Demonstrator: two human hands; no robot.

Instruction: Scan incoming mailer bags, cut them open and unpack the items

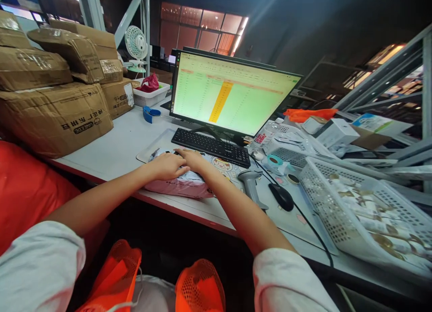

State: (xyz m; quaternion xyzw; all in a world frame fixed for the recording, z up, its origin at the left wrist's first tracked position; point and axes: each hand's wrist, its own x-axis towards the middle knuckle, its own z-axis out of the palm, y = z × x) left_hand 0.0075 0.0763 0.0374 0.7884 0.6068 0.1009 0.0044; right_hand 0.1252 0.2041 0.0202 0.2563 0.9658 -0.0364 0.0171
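Counts by kind, placed relative to the monitor point(232, 98). In front of the monitor: one keyboard point(211, 146), one pink package point(182, 188), two hands (one left hand point(168, 165), one right hand point(195, 160)), one barcode scanner point(251, 187) and one computer mouse point(281, 196). Left of the monitor: one fan point(136, 42), one small basket point(150, 97), at least six cardboard boxes point(50, 107). Right of the monitor: at least one large basket point(326, 208) with uncountably many rolls point(374, 222).

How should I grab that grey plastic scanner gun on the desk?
Best, I think, to hold the scanner gun around its slim handle, coming from the near edge of the white desk: the handle points that way, and the wider head lies at the far end.
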